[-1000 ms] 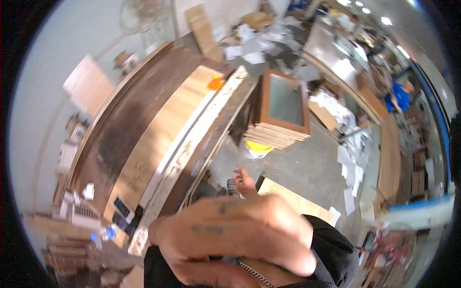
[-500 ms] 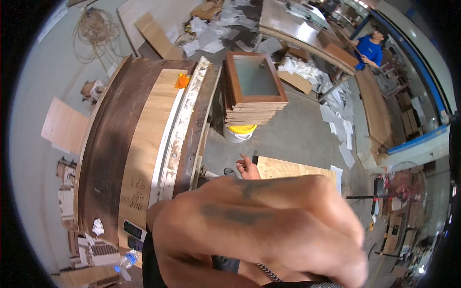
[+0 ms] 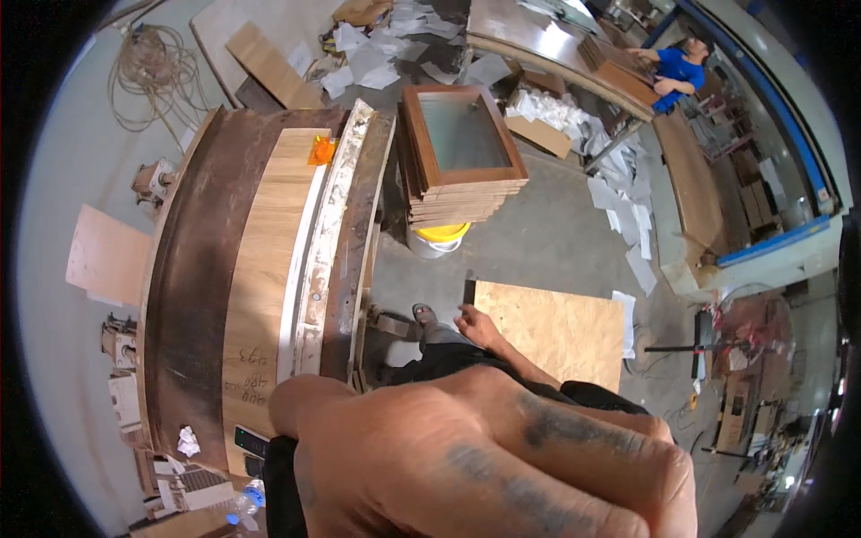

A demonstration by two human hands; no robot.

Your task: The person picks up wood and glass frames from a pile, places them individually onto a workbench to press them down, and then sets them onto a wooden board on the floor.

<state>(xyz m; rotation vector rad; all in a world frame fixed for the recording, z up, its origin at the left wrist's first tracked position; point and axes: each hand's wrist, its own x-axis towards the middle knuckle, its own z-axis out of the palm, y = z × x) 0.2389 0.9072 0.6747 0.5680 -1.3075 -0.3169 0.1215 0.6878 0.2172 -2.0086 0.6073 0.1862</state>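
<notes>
My left hand [image 3: 448,457] looms very large at the bottom, close to the camera, its back and dark-smudged fingers showing. Those fingers lie together and bend at the joints; their tips, and anything in them, are hidden. Lower down, my right hand [image 3: 477,325] hangs beside the corner of a pale plywood sheet [image 3: 556,332], its fingers loosely bent and apart with nothing seen in them. Whether it touches the sheet I cannot tell. Left of me, a wood-grain board [image 3: 265,260] with pencil marks lies on a dark brown workbench [image 3: 202,269].
White-stained rail [image 3: 330,242] runs along the bench. On the bench are an orange item [image 3: 322,150], crumpled paper [image 3: 187,440] and a small dark device [image 3: 251,440]. Ahead, stacked glass-panelled cabinet doors [image 3: 466,175] rest above a yellow-lidded bucket [image 3: 439,240]. A co-worker [image 3: 680,73] stands far right.
My left hand has dropped lower in the picture, uncovering my right forearm, my foot and more of the plywood. The whole view has shifted slightly.
</notes>
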